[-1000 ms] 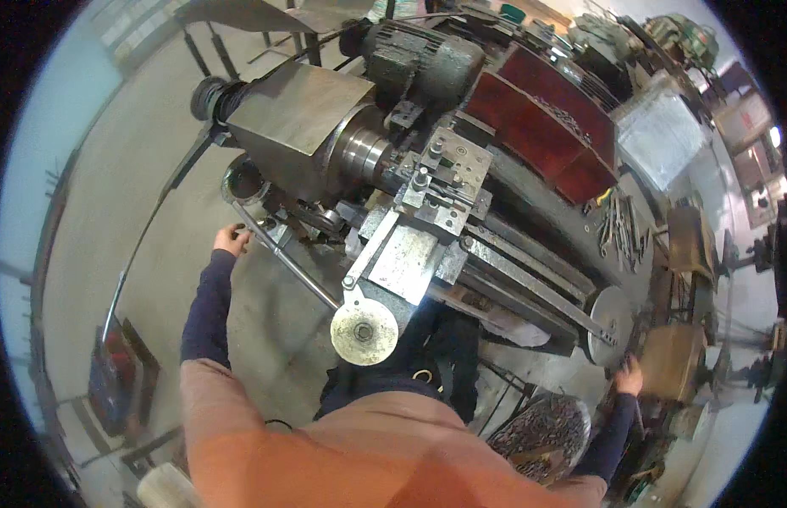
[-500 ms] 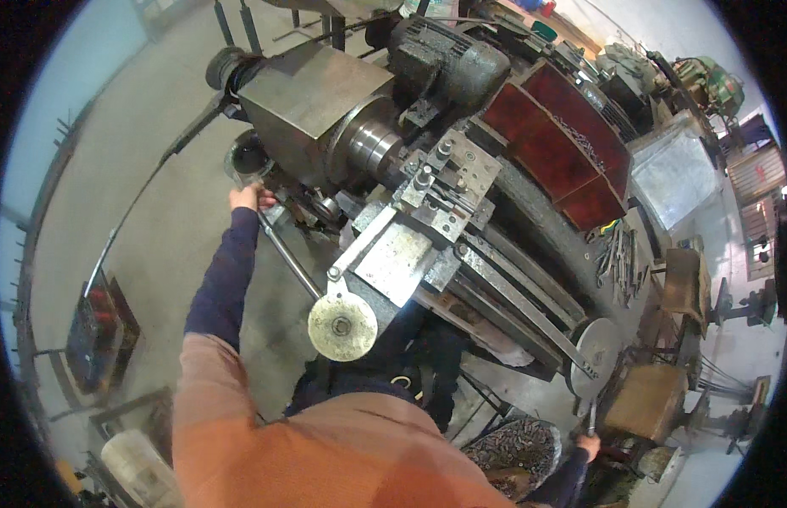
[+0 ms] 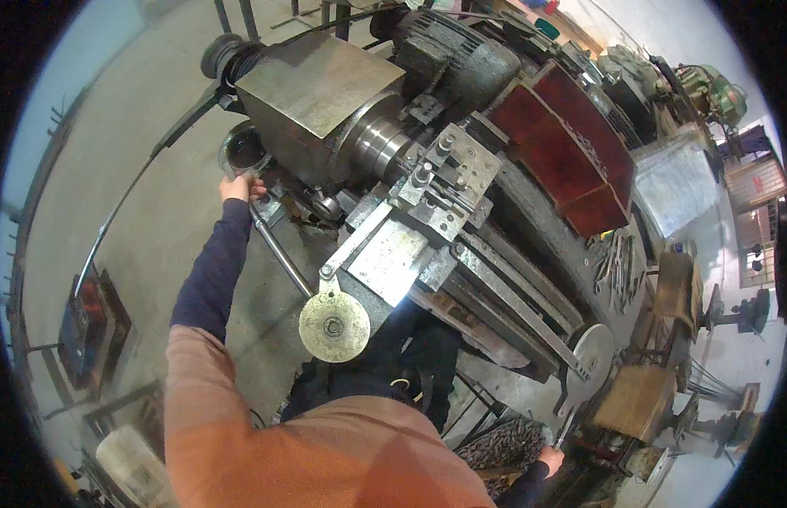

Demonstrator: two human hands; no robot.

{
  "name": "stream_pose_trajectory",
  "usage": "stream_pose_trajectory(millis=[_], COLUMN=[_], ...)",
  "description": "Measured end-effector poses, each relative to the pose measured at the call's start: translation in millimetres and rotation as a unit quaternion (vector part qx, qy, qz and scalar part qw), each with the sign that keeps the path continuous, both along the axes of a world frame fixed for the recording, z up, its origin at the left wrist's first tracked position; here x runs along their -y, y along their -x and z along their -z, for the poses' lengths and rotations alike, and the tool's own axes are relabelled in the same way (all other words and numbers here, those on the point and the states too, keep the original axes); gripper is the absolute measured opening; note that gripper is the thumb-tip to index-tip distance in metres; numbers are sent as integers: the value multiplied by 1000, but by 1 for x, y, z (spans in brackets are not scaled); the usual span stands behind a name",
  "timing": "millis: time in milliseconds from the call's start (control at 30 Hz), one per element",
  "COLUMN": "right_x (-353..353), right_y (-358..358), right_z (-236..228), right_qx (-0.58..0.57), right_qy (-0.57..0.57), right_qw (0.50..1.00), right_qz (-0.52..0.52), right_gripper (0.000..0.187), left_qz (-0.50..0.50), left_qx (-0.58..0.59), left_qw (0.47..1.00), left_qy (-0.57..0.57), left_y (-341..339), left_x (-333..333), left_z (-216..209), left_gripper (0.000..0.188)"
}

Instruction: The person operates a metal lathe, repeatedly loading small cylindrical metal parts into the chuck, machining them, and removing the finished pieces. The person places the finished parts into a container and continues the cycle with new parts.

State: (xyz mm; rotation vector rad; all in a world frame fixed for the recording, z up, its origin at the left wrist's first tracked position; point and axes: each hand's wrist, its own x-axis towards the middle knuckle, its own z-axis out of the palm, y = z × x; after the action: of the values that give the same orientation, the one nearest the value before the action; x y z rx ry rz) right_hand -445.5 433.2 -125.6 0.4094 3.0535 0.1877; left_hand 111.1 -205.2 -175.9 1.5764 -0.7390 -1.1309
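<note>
Lever (image 3: 280, 254): fingers of left hand (image 3: 242, 188) wrapped round | disc handle (image 3: 567, 425): right hand (image 3: 550, 460) clasped it | floor (image 3: 148, 212) stretched left of headstock (image 3: 321, 80)

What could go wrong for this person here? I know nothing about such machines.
The left hand is bare at the upper end of the long metal bar; a slip might knock it against the machine. The right hand holds the handle beside a heap of small dark pieces and might brush them. Where the flat metal arm meets the grey disc, stray fingers could perhaps get pinched.
</note>
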Motion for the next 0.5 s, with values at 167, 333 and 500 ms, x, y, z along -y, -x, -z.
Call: stream_pose_trajectory(millis=[167,333,500], right_x=[11,-14,-54], right_y=[-13,19,143], right_z=[-11,12,19], right_qx=[2,-19,-49], right_qy=[0,-34,-125], right_qw=[1000,999,973], right_qz=[-9,-13,-186], right_gripper=[42,44,46], left_qz=[-14,18,10], left_qx=[-50,24,78], left_qw=[998,1000,997], left_qy=[35,10,12], left_y=[-17,-9,-8], left_x=[13,3,17], left_z=[31,2,15], left_gripper=[24,18,17])
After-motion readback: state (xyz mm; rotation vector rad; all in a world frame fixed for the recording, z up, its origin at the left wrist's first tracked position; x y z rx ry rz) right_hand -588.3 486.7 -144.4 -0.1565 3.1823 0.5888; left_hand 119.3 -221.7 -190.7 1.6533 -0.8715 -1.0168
